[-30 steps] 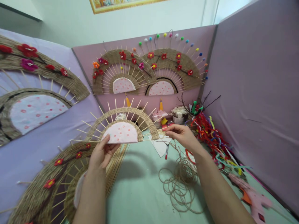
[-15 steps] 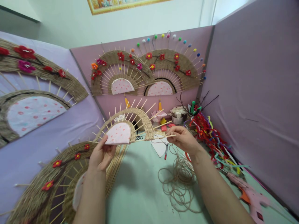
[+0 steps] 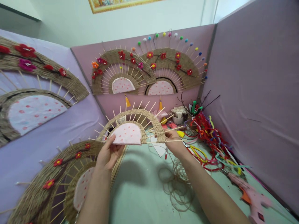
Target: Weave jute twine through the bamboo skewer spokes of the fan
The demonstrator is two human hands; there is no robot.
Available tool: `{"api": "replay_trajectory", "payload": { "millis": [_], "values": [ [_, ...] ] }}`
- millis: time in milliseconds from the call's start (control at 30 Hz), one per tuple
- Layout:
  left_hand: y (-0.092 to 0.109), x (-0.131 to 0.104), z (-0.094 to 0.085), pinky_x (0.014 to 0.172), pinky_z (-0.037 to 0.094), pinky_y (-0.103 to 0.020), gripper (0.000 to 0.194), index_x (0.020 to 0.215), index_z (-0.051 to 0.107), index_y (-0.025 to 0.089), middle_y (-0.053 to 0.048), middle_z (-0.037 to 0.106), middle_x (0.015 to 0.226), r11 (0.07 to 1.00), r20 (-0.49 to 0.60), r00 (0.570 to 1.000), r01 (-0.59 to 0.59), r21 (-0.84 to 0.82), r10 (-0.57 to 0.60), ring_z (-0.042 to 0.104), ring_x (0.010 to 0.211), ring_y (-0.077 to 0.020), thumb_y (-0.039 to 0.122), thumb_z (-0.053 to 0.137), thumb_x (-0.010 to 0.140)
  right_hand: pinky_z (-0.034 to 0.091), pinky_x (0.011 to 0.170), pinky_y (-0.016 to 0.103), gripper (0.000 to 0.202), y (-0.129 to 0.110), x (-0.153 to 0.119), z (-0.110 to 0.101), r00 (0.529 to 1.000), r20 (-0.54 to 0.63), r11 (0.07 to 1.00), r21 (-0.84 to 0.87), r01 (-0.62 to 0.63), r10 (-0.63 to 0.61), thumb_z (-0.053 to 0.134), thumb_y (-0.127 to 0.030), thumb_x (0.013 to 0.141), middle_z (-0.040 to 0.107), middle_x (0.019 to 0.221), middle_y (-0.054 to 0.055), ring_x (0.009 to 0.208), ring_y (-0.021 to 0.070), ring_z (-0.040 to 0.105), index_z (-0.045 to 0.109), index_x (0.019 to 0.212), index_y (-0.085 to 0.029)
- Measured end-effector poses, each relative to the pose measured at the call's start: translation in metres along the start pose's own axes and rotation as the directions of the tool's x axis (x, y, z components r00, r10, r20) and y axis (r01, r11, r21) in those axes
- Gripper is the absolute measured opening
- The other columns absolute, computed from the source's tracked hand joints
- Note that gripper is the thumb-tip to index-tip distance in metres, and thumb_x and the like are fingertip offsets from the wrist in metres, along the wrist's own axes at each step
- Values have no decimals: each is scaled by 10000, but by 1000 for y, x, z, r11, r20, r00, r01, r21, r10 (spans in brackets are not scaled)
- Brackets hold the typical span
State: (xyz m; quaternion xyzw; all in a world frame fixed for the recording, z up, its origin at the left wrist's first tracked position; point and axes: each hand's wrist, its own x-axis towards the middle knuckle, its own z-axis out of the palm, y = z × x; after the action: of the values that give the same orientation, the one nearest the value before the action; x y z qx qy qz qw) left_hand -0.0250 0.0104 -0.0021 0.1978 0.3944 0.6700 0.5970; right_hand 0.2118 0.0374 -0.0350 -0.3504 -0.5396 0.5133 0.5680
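Note:
A small half-round fan (image 3: 143,114) of sticks and woven jute twine, with a pink spotted cloth half-circle (image 3: 127,133) at its middle, is held up above the table. My left hand (image 3: 109,154) grips its lower left edge, thumb on the cloth and fingers behind. At the fan's right end, my right hand (image 3: 174,143) is closed on the working twine, reaching behind the woven band and between the stick ends. The band and sticks mostly hide those fingertips. Below lies a loose coil of jute twine (image 3: 179,193), partly covered by my right forearm.
Yellow-handled scissors (image 3: 198,152) and a pink glue gun (image 3: 249,194) lie at the right, near a heap of coloured pipe cleaners (image 3: 207,133). A larger decorated fan (image 3: 44,165) leans at the left. More fans hang on the pink panel (image 3: 86,62). A red-tipped pen (image 3: 166,154) lies beyond the coil.
My right hand has moved left and in behind the fan's right end, uncovering the scissors. The fan has shifted slightly right, with my left hand still gripping it.

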Motion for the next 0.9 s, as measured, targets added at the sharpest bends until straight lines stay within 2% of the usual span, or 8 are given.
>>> {"api": "replay_trajectory", "payload": {
  "millis": [67, 133, 233, 367, 600, 767, 900],
  "values": [
    [3, 0, 1, 542, 586, -193, 183, 934, 626, 133, -50, 737, 755, 999, -4, 1000, -25, -28, 25, 690, 595, -125, 72, 460, 887, 422, 540, 245, 218, -2, 2, -5, 999, 4, 999, -11, -38, 38, 711, -377, 642, 639, 649, 4, 561, 110, 512, 681, 711, -173],
    [5, -1, 1, 545, 586, -190, 200, 937, 629, 134, -45, 740, 776, 998, -10, 999, -43, -47, 43, 697, 625, -127, 64, 448, 888, 456, 603, 256, 221, -4, 2, -12, 997, 55, 998, -3, -55, 55, 705, -350, 658, 668, 709, 8, 622, 122, 564, 683, 791, -174],
    [6, 0, 0, 566, 583, -176, 207, 945, 632, 131, -44, 741, 778, 997, -13, 999, -53, -53, 52, 699, 642, -121, 56, 449, 886, 484, 784, 297, 273, -8, 0, -24, 983, 178, 999, 25, -46, 41, 703, -258, 672, 703, 887, 27, 837, 160, 634, 667, 935, -192],
    [5, 3, -4, 596, 584, -174, 196, 949, 635, 129, -51, 741, 785, 997, -3, 999, -51, -56, 51, 700, 653, -118, 61, 464, 882, 453, 919, 346, 356, -14, -5, -36, 961, 277, 995, 82, -47, 22, 685, -171, 688, 678, 1080, 66, 1042, 194, 608, 641, 1040, -206],
    [2, 6, -9, 568, 570, -158, 216, 1016, 628, 153, -36, 742, 793, 996, 3, 998, -68, -53, 68, 698, 645, -112, 72, 504, 859, 488, 814, 335, 313, -20, -9, -31, 925, 374, 940, 283, -190, 74, 729, -233, 665, 681, 932, 50, 870, 176, 640, 629, 960, -204],
    [1, 4, -5, 574, 564, -167, 254, 1058, 627, 179, -13, 743, 792, 989, -34, 989, -144, -43, 142, 698, 661, -113, 88, 525, 843, 493, 726, 297, 314, -17, -12, -21, 932, 342, 952, 229, -204, 118, 728, -375, 718, 640, 870, 25, 751, 139, 619, 595, 946, -205],
    [-1, -1, 0, 602, 569, -192, 258, 1058, 641, 192, 1, 745, 818, 978, -27, 979, -203, -42, 202, 697, 687, -112, 105, 507, 856, 466, 660, 258, 292, -8, -13, -15, 950, 302, 984, 126, -126, 83, 706, -410, 754, 620, 817, 5, 692, 115, 578, 600, 934, -206]
  ]
}}
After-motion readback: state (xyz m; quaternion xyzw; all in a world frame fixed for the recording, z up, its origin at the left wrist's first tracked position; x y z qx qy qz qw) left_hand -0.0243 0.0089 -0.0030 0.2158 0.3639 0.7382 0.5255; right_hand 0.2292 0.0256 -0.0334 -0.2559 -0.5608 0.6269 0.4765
